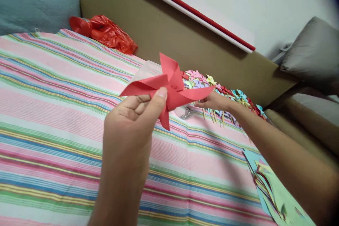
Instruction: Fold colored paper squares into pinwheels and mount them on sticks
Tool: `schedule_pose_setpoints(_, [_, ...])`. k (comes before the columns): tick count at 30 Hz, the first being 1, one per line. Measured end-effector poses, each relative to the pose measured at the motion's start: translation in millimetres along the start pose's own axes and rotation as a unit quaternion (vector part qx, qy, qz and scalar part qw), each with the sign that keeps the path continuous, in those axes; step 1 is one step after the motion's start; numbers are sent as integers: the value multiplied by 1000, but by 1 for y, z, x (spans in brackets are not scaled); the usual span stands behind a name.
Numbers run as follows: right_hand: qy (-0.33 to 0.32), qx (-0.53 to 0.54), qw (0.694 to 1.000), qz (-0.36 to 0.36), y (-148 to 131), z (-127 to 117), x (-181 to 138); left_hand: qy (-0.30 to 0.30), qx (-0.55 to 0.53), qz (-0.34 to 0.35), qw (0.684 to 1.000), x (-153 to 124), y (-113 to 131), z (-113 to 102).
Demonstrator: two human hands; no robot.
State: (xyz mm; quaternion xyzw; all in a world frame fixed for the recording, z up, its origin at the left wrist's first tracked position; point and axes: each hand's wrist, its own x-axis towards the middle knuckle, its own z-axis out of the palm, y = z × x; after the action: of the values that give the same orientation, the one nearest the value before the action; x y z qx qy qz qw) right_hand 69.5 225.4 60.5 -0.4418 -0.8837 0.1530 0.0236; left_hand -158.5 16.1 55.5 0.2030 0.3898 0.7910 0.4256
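Note:
My left hand (pixel 132 123) is raised over the striped bed sheet and pinches a red paper pinwheel (pixel 172 86) at its centre, thumb on the front. My right hand (pixel 215 101) reaches further back, partly hidden behind the pinwheel, next to a clear plastic container (pixel 148 70) and something silvery and glittery (pixel 187 113). Its fingers are hidden, so I cannot tell what they hold. Just beyond it lies a pile of finished small pinwheels (pixel 225 91) in several colours, on wooden sticks.
A striped sheet (pixel 53 113) covers the bed. A red plastic bag (pixel 106 33) lies at the back by a brown headboard (pixel 185 42). A stack of coloured paper sheets (pixel 275 190) sits at the lower right. A grey pillow (pixel 312 53) is at the right.

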Motion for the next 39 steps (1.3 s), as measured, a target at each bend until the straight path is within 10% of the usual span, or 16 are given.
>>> schedule_pose_setpoints(9, [-92, 153, 983, 52, 10, 44, -146, -66, 47, 34, 996, -18, -5, 15])
schedule_pose_setpoints(19, [168, 133, 964, 159, -18, 76, -229, -136, 19, -18, 990, -53, -52, 57])
schedule_pose_setpoints(28, [119, 18, 981, 153, -83, 175, -247, -147, 95, -11, 985, -52, -63, 61])
schedule_pose_setpoints(39, [138, 14, 973, 182, -82, 167, -236, -158, 123, -7, 980, -59, -63, 63])
